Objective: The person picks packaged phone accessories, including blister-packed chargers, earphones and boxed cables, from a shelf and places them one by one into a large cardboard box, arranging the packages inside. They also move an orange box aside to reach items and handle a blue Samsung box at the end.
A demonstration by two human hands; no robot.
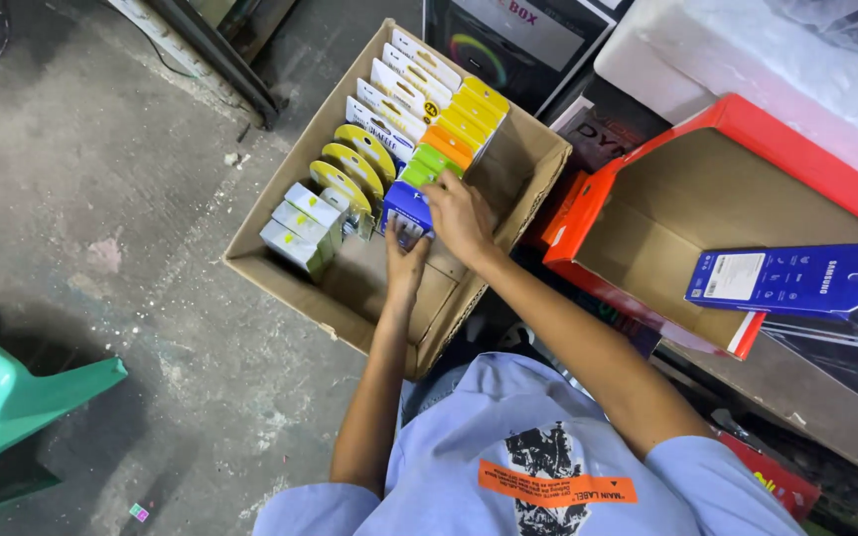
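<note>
A small blue box (407, 210) stood in the cardboard carton (280, 266), at the near end of a row of green, orange and yellow packs (454, 134). The right hand (459, 216) closed its grip over the box's top; the left hand (405, 260) pinched it from below. White boxes (300, 226) sat just beside.

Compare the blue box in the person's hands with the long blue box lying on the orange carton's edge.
The small blue box is short and compact; the long blue box is flat and stretched out. The small blue box sits inside the brown cardboard box, gripped by the left hand and right hand; the long blue box rests untouched across the orange carton rim. Both are blue retail packs with white print.
</note>
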